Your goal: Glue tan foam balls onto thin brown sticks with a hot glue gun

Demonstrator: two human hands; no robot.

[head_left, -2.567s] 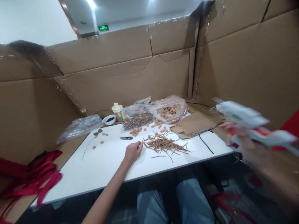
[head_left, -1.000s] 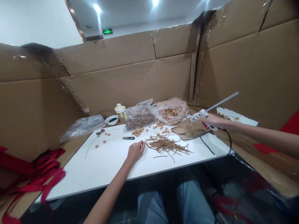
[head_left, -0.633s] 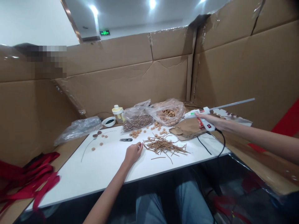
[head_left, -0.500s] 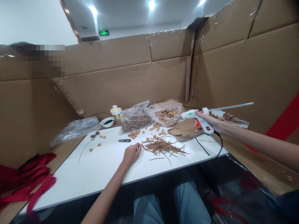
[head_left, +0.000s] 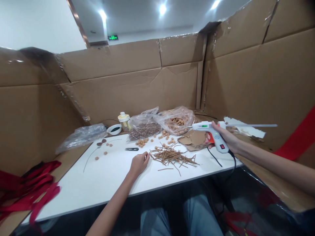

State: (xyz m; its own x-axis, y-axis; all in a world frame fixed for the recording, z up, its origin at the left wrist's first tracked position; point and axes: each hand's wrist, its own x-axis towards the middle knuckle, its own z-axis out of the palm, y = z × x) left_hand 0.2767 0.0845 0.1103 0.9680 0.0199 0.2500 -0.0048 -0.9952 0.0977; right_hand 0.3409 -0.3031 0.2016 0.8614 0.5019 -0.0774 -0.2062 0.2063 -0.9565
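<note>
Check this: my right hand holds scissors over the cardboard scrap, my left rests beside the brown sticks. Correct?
No: in the head view the right hand holds a hot glue gun, not scissors, over the cardboard scrap; the left hand rests beside the brown sticks.

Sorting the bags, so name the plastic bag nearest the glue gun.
The bag of tan balls, nearest the glue gun in the right hand; the stick bag and flat bag lie farther left.

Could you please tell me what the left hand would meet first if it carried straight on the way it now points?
Most likely the loose pile of thin brown sticks, whose near end lies just beyond the fingertips of the left hand. Depth is hard to judge here, so the exact point of contact is uncertain.
</note>
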